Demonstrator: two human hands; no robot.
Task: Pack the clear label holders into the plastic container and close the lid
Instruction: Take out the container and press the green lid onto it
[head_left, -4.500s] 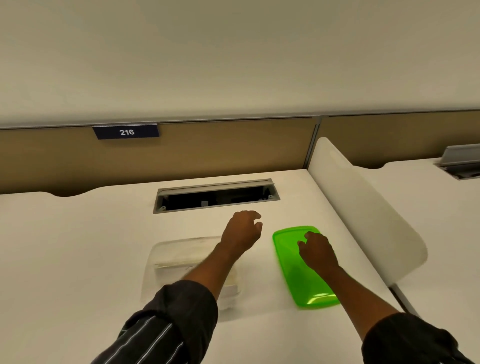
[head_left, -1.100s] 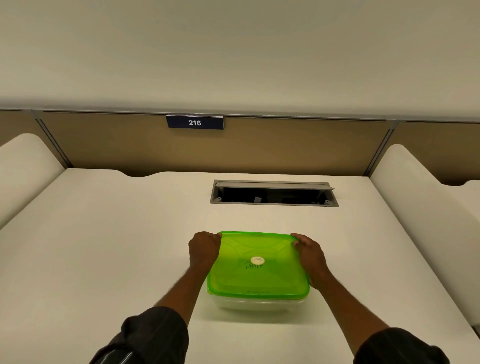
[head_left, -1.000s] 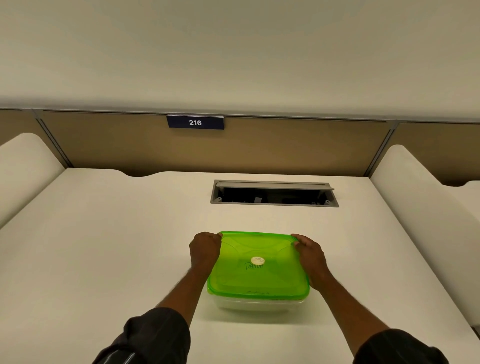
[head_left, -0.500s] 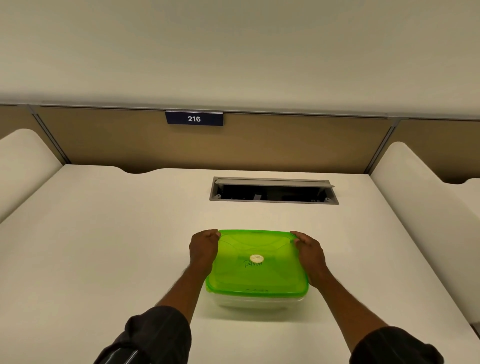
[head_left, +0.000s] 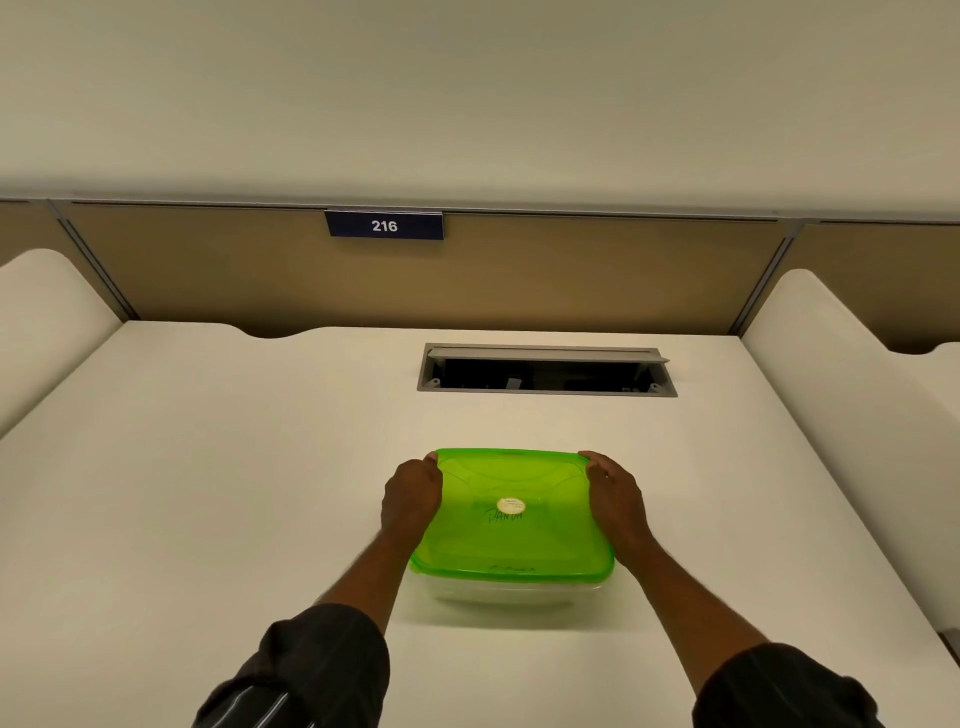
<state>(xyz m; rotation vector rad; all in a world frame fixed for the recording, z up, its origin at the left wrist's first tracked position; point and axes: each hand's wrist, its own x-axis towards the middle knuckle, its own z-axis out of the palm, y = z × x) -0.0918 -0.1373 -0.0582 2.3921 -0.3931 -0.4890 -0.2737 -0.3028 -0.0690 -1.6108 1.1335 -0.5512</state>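
My dark sleeves (head_left: 317, 670) are showing at the bottom edge, both forearms reaching forward over the pale desk (head_left: 208, 493). The plastic container (head_left: 511, 592) is sitting on the desk between my arms, its cloudy wall showing just below the green lid (head_left: 514, 545), which is lying flat across its top; what is inside I cannot make out. My left hand (head_left: 413, 499) is gripping the lid's left edge with its fingers curled over the far corner, and my right hand (head_left: 615, 496) is gripping the right edge likewise. A round white sticker (head_left: 511, 505) is sitting at the lid's middle, above some handwriting. Farther back, an open cable slot (head_left: 545, 374) is lying in the desk, and a sign (head_left: 384, 225) reading 216 is hanging on the tan partition (head_left: 571, 270).
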